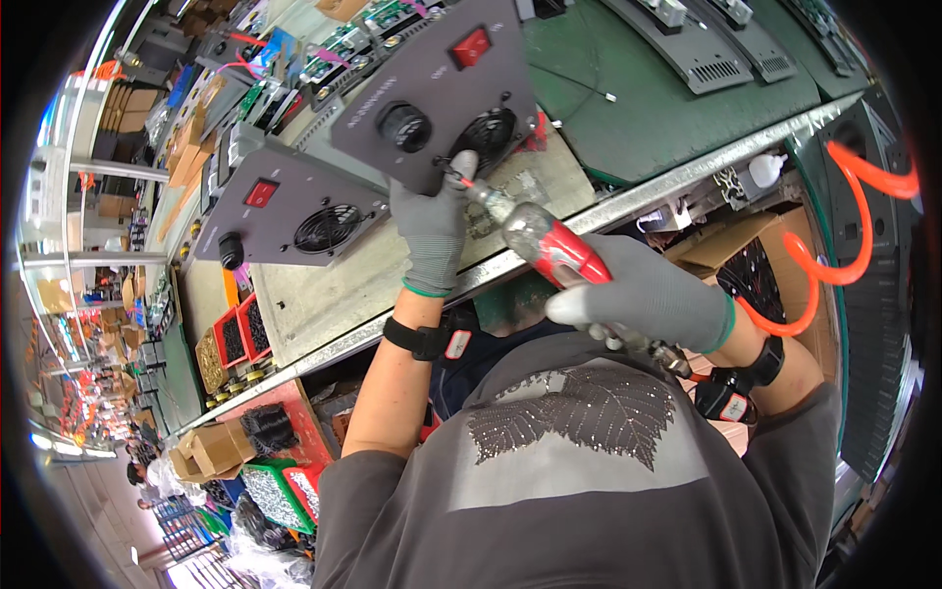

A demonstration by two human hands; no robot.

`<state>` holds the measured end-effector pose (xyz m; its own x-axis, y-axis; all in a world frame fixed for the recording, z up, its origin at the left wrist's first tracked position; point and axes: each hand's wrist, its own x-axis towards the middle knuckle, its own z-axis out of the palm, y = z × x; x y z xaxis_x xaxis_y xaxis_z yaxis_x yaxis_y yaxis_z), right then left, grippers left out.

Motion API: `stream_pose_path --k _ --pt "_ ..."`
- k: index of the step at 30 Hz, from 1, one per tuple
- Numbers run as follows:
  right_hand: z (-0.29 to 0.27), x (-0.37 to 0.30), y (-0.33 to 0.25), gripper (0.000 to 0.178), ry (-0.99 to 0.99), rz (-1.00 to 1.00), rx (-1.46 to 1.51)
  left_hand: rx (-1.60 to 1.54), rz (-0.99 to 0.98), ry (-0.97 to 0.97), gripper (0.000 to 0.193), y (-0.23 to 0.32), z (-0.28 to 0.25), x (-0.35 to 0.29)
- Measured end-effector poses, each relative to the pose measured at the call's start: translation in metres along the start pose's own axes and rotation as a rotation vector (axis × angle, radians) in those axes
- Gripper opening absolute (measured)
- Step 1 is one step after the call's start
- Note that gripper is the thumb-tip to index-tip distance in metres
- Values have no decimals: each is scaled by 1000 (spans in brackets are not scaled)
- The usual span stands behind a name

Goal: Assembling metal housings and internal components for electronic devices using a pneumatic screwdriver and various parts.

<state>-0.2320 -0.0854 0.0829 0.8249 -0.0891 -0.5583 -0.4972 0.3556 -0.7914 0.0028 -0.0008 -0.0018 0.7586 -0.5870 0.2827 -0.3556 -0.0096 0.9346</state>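
Note:
My right hand (648,294), in a grey glove with pale fingertips, is wrapped round a red and silver air screwdriver (574,257). The tool's bit points up and left at the lower edge of a tilted dark grey panel (442,83). My left hand (432,221), also gloved, is closed at that lower edge, with a fingertip beside the bit. Any screw there is too small to make out. This panel carries a red rocker switch (471,47), a round black knob-like fitting (404,127) and a round fan grille (488,134).
A second similar grey panel (294,208) stands to the left. Red bins (240,332) of small parts sit at the bench's left end. Dark housings (677,39) lie on the green mat (628,128). An orange coiled air hose (814,265) hangs at right, near an open carton (726,240).

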Motion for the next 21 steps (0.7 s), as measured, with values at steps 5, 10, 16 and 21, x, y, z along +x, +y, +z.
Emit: stream_pose_path --k 5,10,16,21 --pt "-6 -8 4 35 38 14 -46 155 133 50 61 -1 -49 -38" --pt "-3 12 7 48 -27 110 -139 506 -217 419 43 -26 -200 -68" --pt "19 42 -4 39 -116 190 -250 702 -318 589 45 -73 -296 -45" --pt "34 52 -11 41 -155 201 -293 796 -309 546 39 -71 -301 -31"
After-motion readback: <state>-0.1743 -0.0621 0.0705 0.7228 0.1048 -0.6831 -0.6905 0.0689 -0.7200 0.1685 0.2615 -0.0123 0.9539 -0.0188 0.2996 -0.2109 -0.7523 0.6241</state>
